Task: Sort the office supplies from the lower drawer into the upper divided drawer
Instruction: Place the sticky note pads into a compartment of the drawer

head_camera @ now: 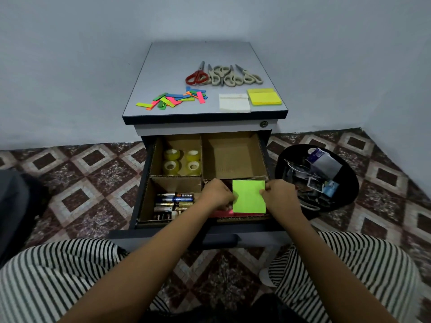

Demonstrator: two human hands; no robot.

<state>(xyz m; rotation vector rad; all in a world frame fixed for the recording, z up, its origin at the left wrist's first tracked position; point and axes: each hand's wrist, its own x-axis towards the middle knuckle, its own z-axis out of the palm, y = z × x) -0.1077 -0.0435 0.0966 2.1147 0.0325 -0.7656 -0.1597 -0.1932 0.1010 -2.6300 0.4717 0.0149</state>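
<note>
Bright green square sticky-note pad (249, 196) over near-right compartment of cardboard-divided upper drawer (201, 178), pinched at both edges by left hand (218, 194) and right hand (281, 197). Placing step underway, likely. Next: lower flat onto red paper (224, 213), release.

Plain room, likely home: patterned tile floor (98, 190), bare wall (70, 66), small drawer cabinet (177, 66).

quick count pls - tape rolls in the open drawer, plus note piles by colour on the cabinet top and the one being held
tape rolls: 4
yellow note pile: 1
white note pile: 1
green note pile, held: 1
total: 7
</note>
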